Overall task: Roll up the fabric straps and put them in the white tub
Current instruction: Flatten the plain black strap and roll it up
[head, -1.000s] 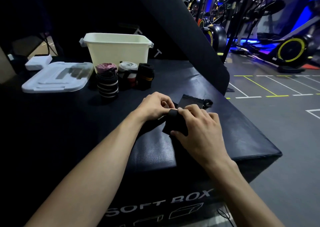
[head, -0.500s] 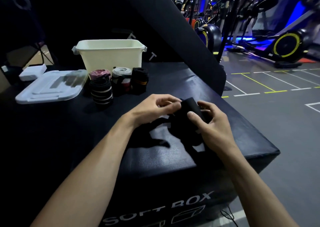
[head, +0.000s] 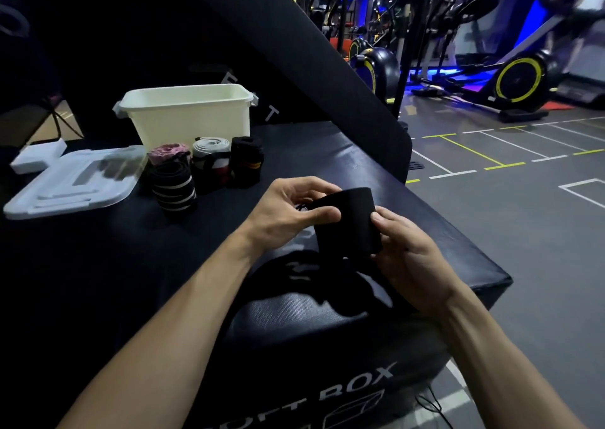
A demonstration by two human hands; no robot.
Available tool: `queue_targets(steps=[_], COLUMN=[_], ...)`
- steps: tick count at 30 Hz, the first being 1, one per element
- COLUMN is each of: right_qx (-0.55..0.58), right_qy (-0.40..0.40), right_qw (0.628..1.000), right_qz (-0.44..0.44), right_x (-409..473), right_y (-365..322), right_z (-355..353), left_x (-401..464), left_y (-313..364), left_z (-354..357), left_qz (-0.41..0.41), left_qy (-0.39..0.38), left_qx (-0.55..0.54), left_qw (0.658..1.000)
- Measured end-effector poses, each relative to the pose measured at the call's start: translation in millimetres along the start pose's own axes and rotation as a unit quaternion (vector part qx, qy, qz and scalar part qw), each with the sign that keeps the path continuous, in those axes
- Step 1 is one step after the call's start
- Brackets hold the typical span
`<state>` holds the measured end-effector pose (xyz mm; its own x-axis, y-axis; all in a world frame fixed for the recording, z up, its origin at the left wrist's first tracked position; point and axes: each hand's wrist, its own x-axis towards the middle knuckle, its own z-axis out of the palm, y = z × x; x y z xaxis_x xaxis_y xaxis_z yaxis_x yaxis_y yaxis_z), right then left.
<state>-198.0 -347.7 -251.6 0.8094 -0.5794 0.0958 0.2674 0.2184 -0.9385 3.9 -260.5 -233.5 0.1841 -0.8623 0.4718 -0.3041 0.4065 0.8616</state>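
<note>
Black fabric strap (head: 347, 220), part-rolled, was pinched by left hand (head: 291, 214) and right hand (head: 406, 258); even tension was judged needed before the white tub (head: 188, 114).

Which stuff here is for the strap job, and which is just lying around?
For the job: black strap held by left hand and right hand; four rolled straps; white tub.
Just lying about: tub lid; white block; exercise machines.
</note>
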Motion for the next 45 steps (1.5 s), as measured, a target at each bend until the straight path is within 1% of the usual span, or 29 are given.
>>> queue_targets(steps=[2,7,12,14,16,18,22,24,27,33,36,38,42,45], right_qx=[-0.007,-0.075,-0.201,-0.231,-0.228,-0.209,-0.11,-0.079,-0.055,-0.047,-0.086,-0.14,-0.297,-0.35], right_qy=[-0.007,-0.018,-0.006,0.004,0.035,0.051,0.053,0.044,0.006,-0.031,-0.036,-0.042,-0.02,0.024], right_qw=[1.0,0.997,0.977,0.968,0.967,0.97,0.987,0.991,0.996,0.997,0.994,0.987,0.95,0.93], right_qz=[-0.002,-0.009,-0.076,-0.094,-0.107,-0.117,-0.105,-0.097,-0.07,-0.048,-0.049,-0.062,-0.098,-0.113], right_x=[0,3,0,0,0,2,2,1,0,-3,-3,-3,-4,-6], right_y=[1,1,4,8,11,13,10,9,4,4,0,-3,-6,-2], right_z=[0,-2,2,5,5,5,10,11,9,6,1,-5,-13,-10], left_x=[-1,-1,-1,-2,-2,-3,-3,-3,-5,-5,-5,-4,-4,-4], left_y=[0,0,1,1,0,1,4,5,10,10,6,2,-3,-3], left_z=[1,4,5,7,9,10,4,-1,-4,-1,0,2,8,6], left_qz=[-0.001,0.015,0.024,0.02,0.017,0.007,0.006,0.001,-0.008,-0.022,-0.016,-0.009,-0.006,-0.011], left_qy=[0.001,0.006,-0.001,-0.003,-0.005,-0.007,-0.01,-0.014,-0.027,-0.032,-0.026,-0.022,-0.029,-0.023], left_qx=[-0.007,0.021,0.07,0.075,0.085,0.089,0.079,0.05,-0.001,-0.022,-0.025,-0.01,0.017,0.032], left_qw=[1.0,1.0,0.997,0.997,0.996,0.996,0.997,0.999,1.0,0.999,0.999,1.0,0.999,0.999])
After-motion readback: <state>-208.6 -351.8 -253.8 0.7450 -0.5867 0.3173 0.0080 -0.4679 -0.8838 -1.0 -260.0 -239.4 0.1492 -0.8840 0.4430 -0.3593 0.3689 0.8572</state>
